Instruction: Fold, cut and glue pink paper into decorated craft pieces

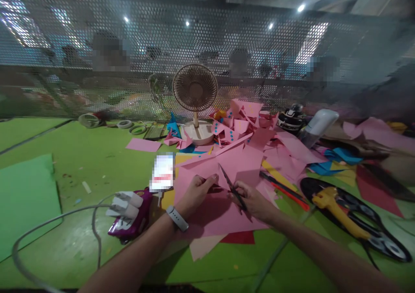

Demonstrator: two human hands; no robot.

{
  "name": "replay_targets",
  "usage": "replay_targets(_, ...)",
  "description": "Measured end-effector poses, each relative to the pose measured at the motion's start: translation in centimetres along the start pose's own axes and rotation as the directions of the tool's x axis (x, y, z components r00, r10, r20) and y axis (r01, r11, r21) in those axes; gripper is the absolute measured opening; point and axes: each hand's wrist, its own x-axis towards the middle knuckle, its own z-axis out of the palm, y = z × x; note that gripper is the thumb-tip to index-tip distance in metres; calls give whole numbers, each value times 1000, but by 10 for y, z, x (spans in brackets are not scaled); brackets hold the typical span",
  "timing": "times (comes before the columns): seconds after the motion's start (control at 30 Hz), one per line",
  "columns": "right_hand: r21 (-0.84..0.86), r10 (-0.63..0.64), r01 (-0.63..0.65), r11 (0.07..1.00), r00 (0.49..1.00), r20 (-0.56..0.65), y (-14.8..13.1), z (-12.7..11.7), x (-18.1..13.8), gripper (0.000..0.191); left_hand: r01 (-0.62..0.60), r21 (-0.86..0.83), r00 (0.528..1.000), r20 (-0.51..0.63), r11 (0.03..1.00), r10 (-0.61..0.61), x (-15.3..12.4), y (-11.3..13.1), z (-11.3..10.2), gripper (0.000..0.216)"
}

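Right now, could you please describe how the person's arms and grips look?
The left arm wears a pale grey wristband with dark marks; the right arm, none. No sleeves show, and left grip and right grip are ungloved.

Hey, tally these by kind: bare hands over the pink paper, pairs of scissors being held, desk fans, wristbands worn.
Hands: 2 (left hand, right hand)
Scissors held: 1
Desk fan: 1
Wristband: 1
Total: 5
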Motion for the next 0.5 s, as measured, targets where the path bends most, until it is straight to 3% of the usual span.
replay_targets(0.3, -34, 55, -55, 998, 998, -3, -1, -1, 0, 36, 32, -59, 995, 96, 998, -27, -3, 0, 1, 35)
replay_targets(0.5, -18, 11, -11, 1000, 1000, -19, -8, 0, -2, 35, 47, -45, 996, 80, 998, -43, -3, -1, 1, 36)
